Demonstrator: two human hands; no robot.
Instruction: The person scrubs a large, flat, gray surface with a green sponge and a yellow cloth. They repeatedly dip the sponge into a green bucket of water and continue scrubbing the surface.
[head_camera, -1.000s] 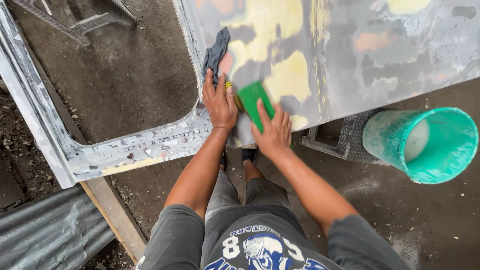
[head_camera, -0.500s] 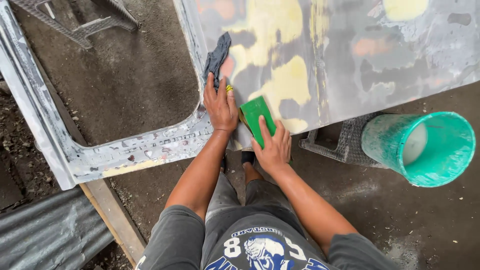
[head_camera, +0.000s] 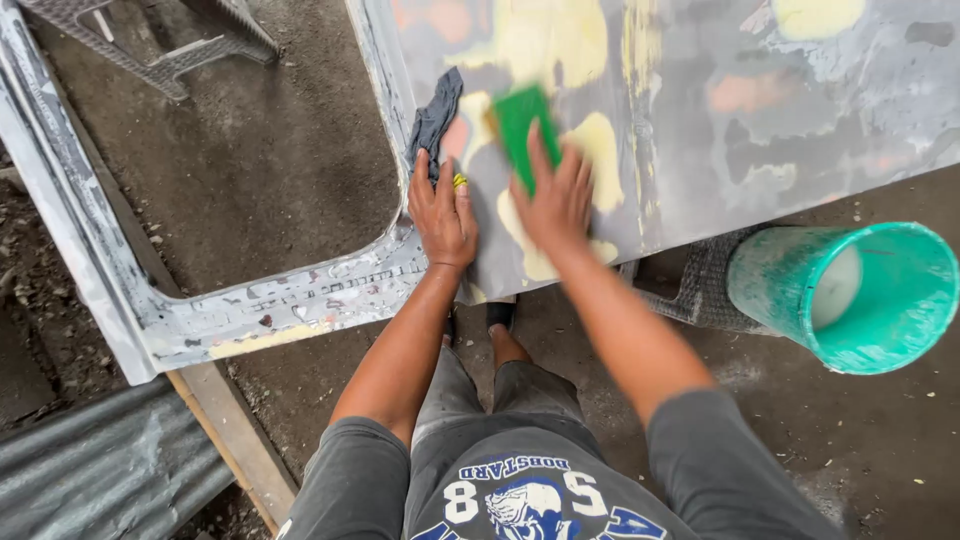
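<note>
The right hand (head_camera: 555, 200) presses flat on a green rectangular sanding block (head_camera: 522, 118) — fingers spread over it, not curled. The left hand (head_camera: 442, 212) lies open on the grey, filler-patched metal panel (head_camera: 720, 120) — best keep the block flat, pressure even.

Daylight is falling evenly over a bare dirt floor (head_camera: 270, 150), dark, gritty and strewn with small stones. A grey metal stand (head_camera: 150, 50) is sitting on it at top left. Corrugated sheeting (head_camera: 90, 470) is lying at bottom left, with a wooden plank (head_camera: 235, 440) running along its edge. At right, a teal bucket (head_camera: 860, 300) is lying tipped on its side, its mouth facing the camera, just beside a woven grey stool (head_camera: 700, 280).
</note>
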